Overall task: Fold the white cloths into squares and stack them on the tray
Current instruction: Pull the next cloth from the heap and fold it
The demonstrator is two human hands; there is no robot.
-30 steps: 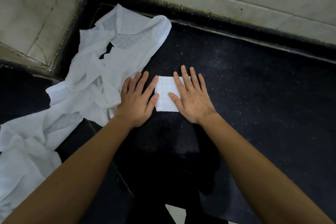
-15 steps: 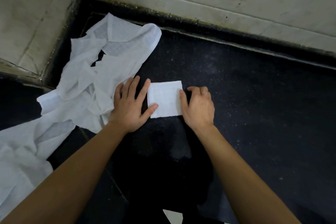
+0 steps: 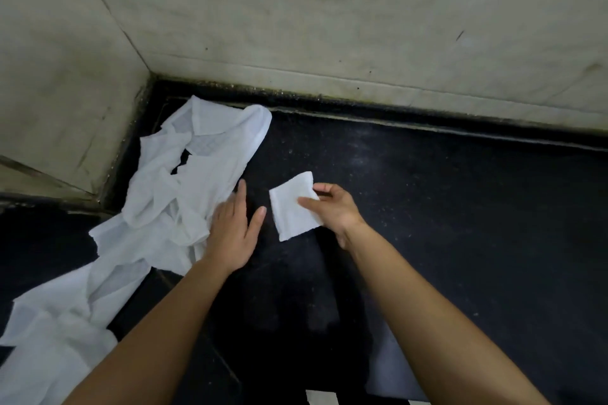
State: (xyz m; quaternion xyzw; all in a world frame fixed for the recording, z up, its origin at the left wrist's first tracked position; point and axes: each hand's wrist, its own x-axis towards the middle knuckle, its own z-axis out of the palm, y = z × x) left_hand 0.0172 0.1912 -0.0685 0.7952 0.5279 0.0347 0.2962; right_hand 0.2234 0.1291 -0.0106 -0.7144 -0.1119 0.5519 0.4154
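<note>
A small white cloth folded into a square (image 3: 291,207) is lifted off the dark counter, pinched at its right edge between the thumb and fingers of my right hand (image 3: 332,209). To the left, my left hand (image 3: 235,233) is flat with straight fingers, its fingertips at the edge of a heap of unfolded white cloths (image 3: 184,181) that trails toward the lower left (image 3: 59,332). No tray is in view.
The dark speckled counter (image 3: 444,207) runs to a pale tiled wall (image 3: 329,26) at the back and the left, forming a corner. A white object (image 3: 320,398) peeks in at the bottom edge.
My right hand has curled on the folded square and lifted it off the counter, tilted. My left hand has come off the square and moved slightly left. The camera has tilted up.
</note>
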